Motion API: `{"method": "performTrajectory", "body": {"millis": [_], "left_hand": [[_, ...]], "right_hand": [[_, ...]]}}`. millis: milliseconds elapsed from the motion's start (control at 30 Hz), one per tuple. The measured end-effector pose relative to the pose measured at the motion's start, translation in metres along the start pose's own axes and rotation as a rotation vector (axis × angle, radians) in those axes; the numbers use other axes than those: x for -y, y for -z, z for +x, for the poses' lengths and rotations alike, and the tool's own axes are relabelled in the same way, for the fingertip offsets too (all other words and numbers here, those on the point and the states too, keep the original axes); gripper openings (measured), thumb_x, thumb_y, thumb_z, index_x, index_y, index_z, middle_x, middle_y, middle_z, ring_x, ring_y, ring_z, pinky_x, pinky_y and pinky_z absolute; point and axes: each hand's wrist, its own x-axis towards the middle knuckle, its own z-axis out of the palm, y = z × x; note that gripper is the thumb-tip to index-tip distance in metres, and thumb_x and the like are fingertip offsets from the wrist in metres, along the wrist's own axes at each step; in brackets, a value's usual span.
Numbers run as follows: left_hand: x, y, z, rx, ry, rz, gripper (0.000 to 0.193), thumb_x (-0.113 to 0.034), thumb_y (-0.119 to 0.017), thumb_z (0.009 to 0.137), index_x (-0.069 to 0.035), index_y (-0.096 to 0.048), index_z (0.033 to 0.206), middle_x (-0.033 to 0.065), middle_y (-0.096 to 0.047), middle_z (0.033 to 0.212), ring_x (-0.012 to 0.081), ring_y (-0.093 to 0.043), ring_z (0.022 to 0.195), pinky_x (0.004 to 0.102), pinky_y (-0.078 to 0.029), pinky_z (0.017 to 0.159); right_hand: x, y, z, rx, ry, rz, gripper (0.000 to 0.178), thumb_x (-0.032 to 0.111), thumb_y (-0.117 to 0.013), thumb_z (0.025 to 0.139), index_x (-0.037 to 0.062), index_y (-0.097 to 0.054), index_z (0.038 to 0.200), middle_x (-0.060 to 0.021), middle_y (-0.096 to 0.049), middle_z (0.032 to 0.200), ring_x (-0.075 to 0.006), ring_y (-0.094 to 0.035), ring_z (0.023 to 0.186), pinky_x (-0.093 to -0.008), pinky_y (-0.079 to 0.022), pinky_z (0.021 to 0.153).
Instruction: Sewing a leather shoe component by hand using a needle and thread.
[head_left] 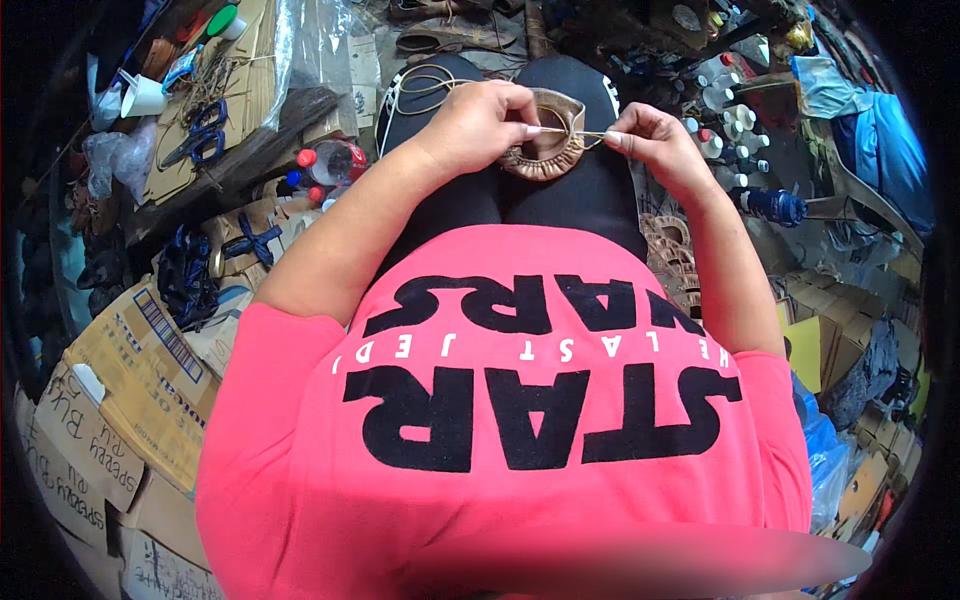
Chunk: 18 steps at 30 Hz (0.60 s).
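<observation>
The left hand (482,122) and right hand (660,148) each pinch thread (592,134) across the brown shoe piece (546,171), which lies on the lap (452,208) between them. Steady, even tension should likely keep its gathered near edge from bunching.

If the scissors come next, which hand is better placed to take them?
Left, most likely. The scissors lie off to the left, nearer the left hand; the right hand is beyond the tan piece. Both hands seem to pinch cord, so either would probably need to let go first.
</observation>
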Motion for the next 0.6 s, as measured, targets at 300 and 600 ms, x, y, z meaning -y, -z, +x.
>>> {"method": "performTrajectory", "body": {"millis": [300,600], "left_hand": [[-0.025,0.002,0.010,0.183,-0.068,0.219,0.014,-0.011,-0.057,0.084,-0.005,-0.059,0.096,0.0145,-0.064,0.082,0.0285,-0.064,0.079,0.0347,-0.049,0.070],[-0.021,-0.001,0.015,0.208,-0.222,0.390,0.011,-0.012,-0.055,0.085,-0.006,-0.056,0.094,0.0176,-0.061,0.082,0.0368,-0.060,0.081,0.0422,-0.047,0.069]], "right_hand": [[-0.002,0.010,-0.047,-0.119,0.046,-0.104,0.014,0.015,-0.069,0.081,0.0021,-0.063,0.085,0.0008,-0.053,0.086,-0.0078,-0.051,0.080,-0.0218,-0.042,0.072],[0.044,0.021,-0.004,-0.366,0.353,-0.841,0.015,0.021,-0.065,0.080,0.0068,-0.064,0.086,-0.0128,-0.058,0.098,-0.0301,-0.059,0.092,-0.0373,-0.047,0.081]]}}
